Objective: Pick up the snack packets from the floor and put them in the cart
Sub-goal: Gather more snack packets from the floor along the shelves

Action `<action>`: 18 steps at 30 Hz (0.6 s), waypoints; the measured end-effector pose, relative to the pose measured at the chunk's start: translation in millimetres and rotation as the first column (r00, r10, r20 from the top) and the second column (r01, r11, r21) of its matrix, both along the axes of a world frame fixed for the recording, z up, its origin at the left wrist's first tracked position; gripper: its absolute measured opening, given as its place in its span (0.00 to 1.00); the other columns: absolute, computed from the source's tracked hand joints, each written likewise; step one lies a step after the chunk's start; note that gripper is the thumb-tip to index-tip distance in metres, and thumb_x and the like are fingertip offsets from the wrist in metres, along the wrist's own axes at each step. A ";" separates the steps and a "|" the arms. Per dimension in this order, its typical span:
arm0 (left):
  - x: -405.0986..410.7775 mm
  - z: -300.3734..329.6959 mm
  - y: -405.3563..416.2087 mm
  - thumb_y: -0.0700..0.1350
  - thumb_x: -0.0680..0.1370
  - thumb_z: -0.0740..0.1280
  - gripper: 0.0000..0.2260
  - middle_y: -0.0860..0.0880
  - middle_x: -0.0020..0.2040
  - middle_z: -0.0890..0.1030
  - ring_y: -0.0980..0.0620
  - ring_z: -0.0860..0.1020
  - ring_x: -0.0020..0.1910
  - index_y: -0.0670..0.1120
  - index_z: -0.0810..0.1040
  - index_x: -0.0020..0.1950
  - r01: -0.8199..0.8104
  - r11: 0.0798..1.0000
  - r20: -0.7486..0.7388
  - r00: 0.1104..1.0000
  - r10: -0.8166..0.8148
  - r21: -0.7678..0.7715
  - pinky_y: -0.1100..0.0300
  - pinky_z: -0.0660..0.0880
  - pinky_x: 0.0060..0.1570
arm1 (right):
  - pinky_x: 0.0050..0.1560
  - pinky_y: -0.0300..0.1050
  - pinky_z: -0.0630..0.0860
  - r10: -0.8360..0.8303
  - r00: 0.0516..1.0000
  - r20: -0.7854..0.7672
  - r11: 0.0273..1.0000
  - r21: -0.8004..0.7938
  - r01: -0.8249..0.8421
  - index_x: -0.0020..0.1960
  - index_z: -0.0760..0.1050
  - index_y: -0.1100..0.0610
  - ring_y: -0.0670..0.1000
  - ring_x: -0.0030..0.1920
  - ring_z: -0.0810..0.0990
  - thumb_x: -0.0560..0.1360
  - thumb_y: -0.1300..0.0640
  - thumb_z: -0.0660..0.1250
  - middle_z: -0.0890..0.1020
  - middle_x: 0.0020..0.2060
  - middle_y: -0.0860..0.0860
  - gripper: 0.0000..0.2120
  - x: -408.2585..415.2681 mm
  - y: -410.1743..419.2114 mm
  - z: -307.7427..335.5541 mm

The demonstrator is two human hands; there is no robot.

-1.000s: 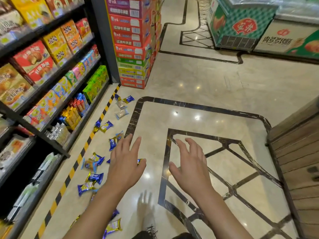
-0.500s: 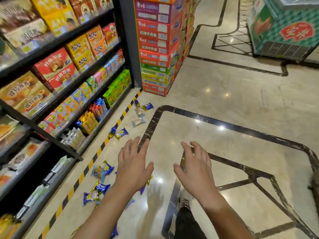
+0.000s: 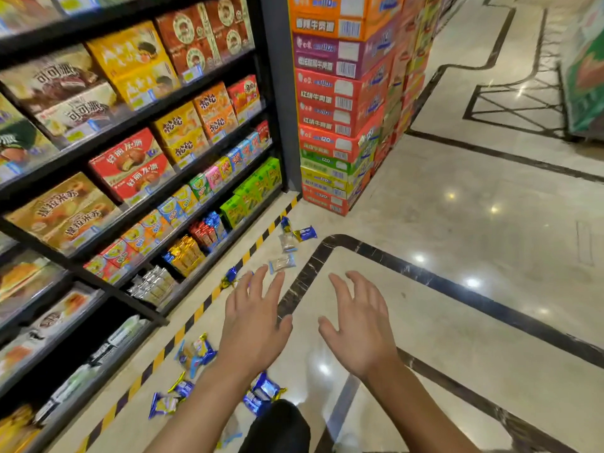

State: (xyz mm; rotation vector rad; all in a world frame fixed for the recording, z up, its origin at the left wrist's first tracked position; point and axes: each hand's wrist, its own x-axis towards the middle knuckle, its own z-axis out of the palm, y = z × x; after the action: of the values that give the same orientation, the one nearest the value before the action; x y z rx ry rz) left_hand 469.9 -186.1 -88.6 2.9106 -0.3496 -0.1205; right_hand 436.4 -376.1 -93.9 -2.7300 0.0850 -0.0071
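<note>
Blue-and-gold foil snack packets are seen scattered on the polished beige marble floor, strung along the yellow-and-black hazard stripe that borders the foot of the black metal shelving. Since a second ago the view has been carried forward and toward the shelving: the stacked red, purple and green cartons at the shelf end now loom much larger, and the far cluster — two clear wrappers and a blue packet — lies just beyond the fingertips. Nothing has been collected yet; the left hand and the right hand are both held out above the floor with fingers spread and relaxed, and nothing is gripped by either. More blue packets are left near the bottom of the view, beside a dark trouser leg. The approach appears close to done, and a crouch and first pick-up are judged to come next. Room is tight on the left, where the lowest shelf edge and the carton stack hem in the stripe — to the right, the floor with its dark inlaid border lies open. No cart is in view, so where the packets must be carried cannot be told.
</note>
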 end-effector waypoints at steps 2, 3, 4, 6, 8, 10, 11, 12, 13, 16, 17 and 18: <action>21.8 1.0 -12.3 0.59 0.79 0.60 0.34 0.49 0.81 0.49 0.44 0.47 0.79 0.55 0.49 0.81 -0.018 1.000 0.012 1.000 0.018 0.001 0.46 0.52 0.76 | 0.76 0.54 0.54 0.040 0.999 -0.025 0.999 -0.013 -0.040 0.78 0.56 0.49 0.56 0.75 0.57 0.76 0.41 0.60 0.59 0.75 0.54 0.34 25.3 -12.8 -2.6; 33.9 -0.4 -17.0 0.59 0.79 0.60 0.34 0.49 0.81 0.49 0.44 0.47 0.79 0.55 0.49 0.81 -0.024 1.000 0.010 1.000 0.024 0.006 0.46 0.52 0.76 | 0.76 0.54 0.54 0.053 0.998 -0.037 0.998 -0.023 -0.053 0.78 0.56 0.49 0.56 0.75 0.57 0.76 0.41 0.60 0.59 0.75 0.55 0.34 38.6 -18.7 -5.3; 46.3 -2.6 -21.1 0.59 0.79 0.60 0.34 0.49 0.81 0.49 0.44 0.47 0.79 0.55 0.49 0.81 -0.030 0.999 0.005 1.000 0.030 0.014 0.45 0.52 0.76 | 0.76 0.55 0.55 0.056 0.998 -0.035 0.998 -0.029 -0.057 0.78 0.57 0.50 0.57 0.74 0.58 0.75 0.41 0.61 0.61 0.75 0.55 0.34 51.8 -24.0 -8.4; 73.4 -9.8 -28.2 0.58 0.79 0.61 0.33 0.49 0.81 0.49 0.44 0.47 0.79 0.55 0.50 0.80 -0.046 0.999 -0.012 0.999 0.047 0.024 0.45 0.52 0.76 | 0.73 0.56 0.61 0.048 0.999 0.006 0.999 -0.027 -0.048 0.76 0.63 0.51 0.58 0.71 0.64 0.73 0.41 0.63 0.66 0.72 0.56 0.33 79.6 -33.1 -15.6; 104.3 -18.8 -34.5 0.58 0.79 0.62 0.34 0.48 0.81 0.50 0.43 0.48 0.79 0.55 0.51 0.81 -0.069 0.997 -0.030 0.997 0.070 0.014 0.45 0.52 0.75 | 0.71 0.56 0.65 0.038 0.999 0.016 0.998 -0.045 -0.038 0.74 0.65 0.51 0.58 0.70 0.67 0.72 0.42 0.66 0.69 0.70 0.56 0.33 112.1 -40.8 -21.4; 137.7 -27.2 -40.3 0.58 0.79 0.61 0.34 0.48 0.81 0.49 0.43 0.48 0.79 0.55 0.50 0.81 -0.078 0.997 -0.052 0.996 0.079 0.011 0.45 0.52 0.75 | 0.72 0.56 0.64 0.035 0.999 -0.013 0.997 -0.071 -0.036 0.75 0.64 0.50 0.57 0.71 0.66 0.72 0.42 0.67 0.68 0.72 0.56 0.34 146.4 -48.0 -25.8; 154.8 -30.6 -43.1 0.58 0.79 0.61 0.34 0.49 0.81 0.48 0.44 0.47 0.79 0.56 0.48 0.81 -0.084 0.996 -0.060 0.995 0.084 0.002 0.46 0.51 0.75 | 0.73 0.56 0.62 0.040 0.999 -0.035 0.996 -0.079 -0.043 0.76 0.62 0.49 0.57 0.72 0.65 0.73 0.42 0.67 0.66 0.73 0.55 0.34 163.6 -50.9 -27.1; 171.6 -33.2 -45.9 0.58 0.79 0.61 0.34 0.49 0.81 0.48 0.44 0.46 0.79 0.56 0.48 0.81 -0.093 0.996 -0.064 0.994 0.092 -0.015 0.46 0.51 0.76 | 0.74 0.56 0.61 0.048 0.997 -0.053 0.995 -0.090 -0.053 0.76 0.61 0.49 0.58 0.73 0.63 0.73 0.41 0.66 0.64 0.74 0.55 0.34 180.3 -53.9 -28.4; 188.8 -34.6 -48.6 0.58 0.80 0.60 0.34 0.49 0.81 0.47 0.45 0.46 0.79 0.56 0.47 0.81 -0.101 0.995 -0.069 0.993 0.099 -0.027 0.47 0.50 0.76 | 0.74 0.56 0.60 0.055 0.997 -0.062 0.993 -0.104 -0.061 0.76 0.61 0.49 0.58 0.73 0.62 0.74 0.41 0.65 0.64 0.74 0.55 0.34 197.5 -56.7 -29.1; 239.8 -38.0 -51.3 0.58 0.80 0.60 0.34 0.50 0.81 0.48 0.45 0.46 0.79 0.56 0.48 0.81 -0.092 0.995 -0.081 0.993 0.088 -0.047 0.47 0.52 0.76 | 0.72 0.55 0.62 0.069 0.996 -0.057 0.989 -0.130 -0.076 0.76 0.61 0.49 0.58 0.72 0.64 0.73 0.41 0.66 0.65 0.73 0.55 0.34 249.4 -65.2 -28.0; 256.1 -38.6 -51.3 0.58 0.79 0.61 0.34 0.49 0.81 0.49 0.45 0.47 0.79 0.56 0.49 0.81 -0.084 0.995 -0.078 0.994 0.080 -0.048 0.46 0.53 0.75 | 0.72 0.55 0.63 0.067 0.997 -0.050 0.988 -0.133 -0.073 0.76 0.61 0.49 0.58 0.71 0.65 0.73 0.41 0.66 0.65 0.73 0.55 0.34 266.6 -68.2 -25.6; 271.7 -38.3 -51.2 0.58 0.79 0.61 0.33 0.49 0.81 0.50 0.45 0.48 0.79 0.55 0.50 0.81 -0.079 0.996 -0.079 0.994 0.075 -0.043 0.46 0.54 0.75 | 0.71 0.55 0.64 0.061 0.997 -0.037 0.989 -0.129 -0.066 0.75 0.62 0.49 0.57 0.70 0.65 0.73 0.41 0.66 0.65 0.72 0.55 0.34 283.1 -71.2 -22.7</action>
State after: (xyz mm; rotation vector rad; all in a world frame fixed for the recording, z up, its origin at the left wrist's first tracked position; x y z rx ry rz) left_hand 741.6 -237.3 -126.9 2.8595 -0.2238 -0.2091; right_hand 719.4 -447.2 -116.5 -2.8627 0.0070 0.0523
